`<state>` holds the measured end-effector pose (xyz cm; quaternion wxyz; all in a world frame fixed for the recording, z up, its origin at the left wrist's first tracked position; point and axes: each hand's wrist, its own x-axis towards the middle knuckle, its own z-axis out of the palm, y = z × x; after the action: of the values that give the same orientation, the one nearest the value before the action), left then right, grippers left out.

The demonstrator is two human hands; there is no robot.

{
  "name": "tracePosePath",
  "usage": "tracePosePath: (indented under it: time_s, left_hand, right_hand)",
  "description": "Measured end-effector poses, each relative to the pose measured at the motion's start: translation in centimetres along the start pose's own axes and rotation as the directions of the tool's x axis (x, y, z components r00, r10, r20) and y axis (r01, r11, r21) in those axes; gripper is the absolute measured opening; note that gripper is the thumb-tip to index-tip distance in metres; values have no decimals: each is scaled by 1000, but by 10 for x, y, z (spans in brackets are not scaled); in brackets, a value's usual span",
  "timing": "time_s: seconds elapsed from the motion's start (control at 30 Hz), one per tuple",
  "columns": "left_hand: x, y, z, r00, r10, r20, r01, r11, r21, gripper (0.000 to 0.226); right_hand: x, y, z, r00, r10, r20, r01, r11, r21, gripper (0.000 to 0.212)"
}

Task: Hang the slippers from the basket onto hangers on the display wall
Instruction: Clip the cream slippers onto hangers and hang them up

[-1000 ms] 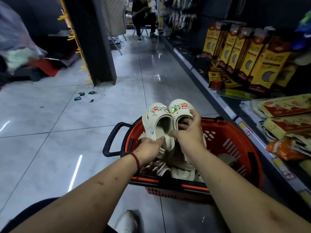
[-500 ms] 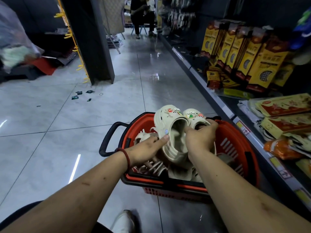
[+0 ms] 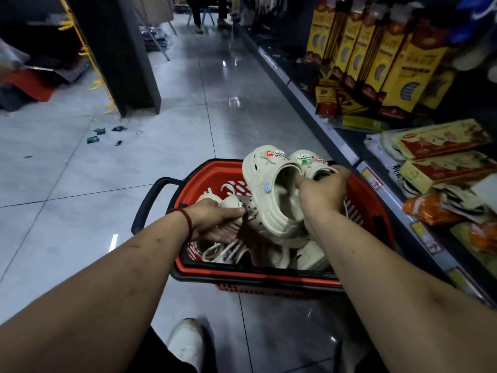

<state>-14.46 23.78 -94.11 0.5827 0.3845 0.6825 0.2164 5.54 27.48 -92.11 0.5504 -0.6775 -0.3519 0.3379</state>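
I logged right hand [image 3: 322,195] clenched on one slipper pair [image 3: 269,170], left hand [image 3: 212,219] grip unclear; basket [image 3: 255,277] stocked, hanging pending.

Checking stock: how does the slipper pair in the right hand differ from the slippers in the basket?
The raised pair is gripped by the right hand above the basket rim; the basket slippers lie inside. The raised pair shows colourful toe charms; the basket slippers are partly hidden. Both look cream.

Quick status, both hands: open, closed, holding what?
Left hand: in the basket, resting on a slipper; grip cannot be told.
Right hand: closed on the slipper pair, over the basket.
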Motion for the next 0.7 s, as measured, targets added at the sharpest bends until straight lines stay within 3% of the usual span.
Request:
tracePosePath:
  time_s: [0.17,0.37,0.53,0.63,0.7]
  left_hand:
    - [21,16,9,993,49,-107,-56,997,-57,36]
    - [32,29,29,951,176,-253,-178,984,18,44]
    - [41,38,31,967,192,-166,-216,966,-141,15]
    - [50,26,20,965,149,-216,-111,978,179,9]
    - [48,16,15,979,126,-161,-42,893,448,17]
  right_hand:
    - [14,0,-6,1000,0,10,0,1000,-12,65]
    - [28,-6,-21,1000,-6,-16,6,1000,24,55]
    - [40,-15,-31,999,-38,-35,40,997,60,58]
    - [36,-11,-31,999,-43,-5,43,998,37,62]
    - [30,-5,-29,999,-38,12,38,999,18,62]
